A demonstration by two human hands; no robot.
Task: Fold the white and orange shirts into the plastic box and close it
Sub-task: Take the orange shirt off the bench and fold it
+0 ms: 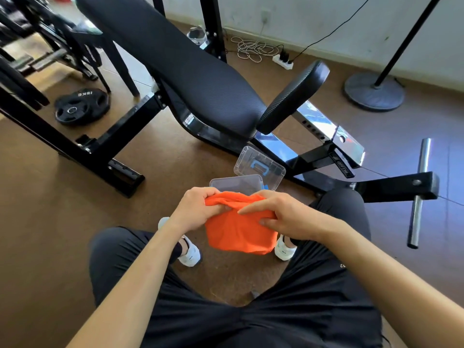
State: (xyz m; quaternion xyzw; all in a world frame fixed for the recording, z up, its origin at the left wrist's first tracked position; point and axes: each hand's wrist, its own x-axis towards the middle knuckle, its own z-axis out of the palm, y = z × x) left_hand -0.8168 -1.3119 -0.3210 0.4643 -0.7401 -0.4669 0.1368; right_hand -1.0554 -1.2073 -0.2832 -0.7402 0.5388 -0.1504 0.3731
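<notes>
I hold a bunched orange shirt point(238, 229) in the air between my knees. My left hand point(198, 209) grips its upper left edge, and my right hand point(278, 214) pinches its top right part with fingers spread over the cloth. Just beyond the shirt, a clear plastic box point(237, 183) stands on the floor, its near part hidden by the shirt. Its clear lid point(259, 167), with a blue handle, lies behind it against the bench frame. No white shirt is in view.
A black weight bench point(190, 71) with a steel frame stretches across the floor ahead. A black weight plate point(82, 106) lies at left, a chrome bar point(419, 194) at right, a fan base point(374, 91) and a power strip point(282, 61) near the wall.
</notes>
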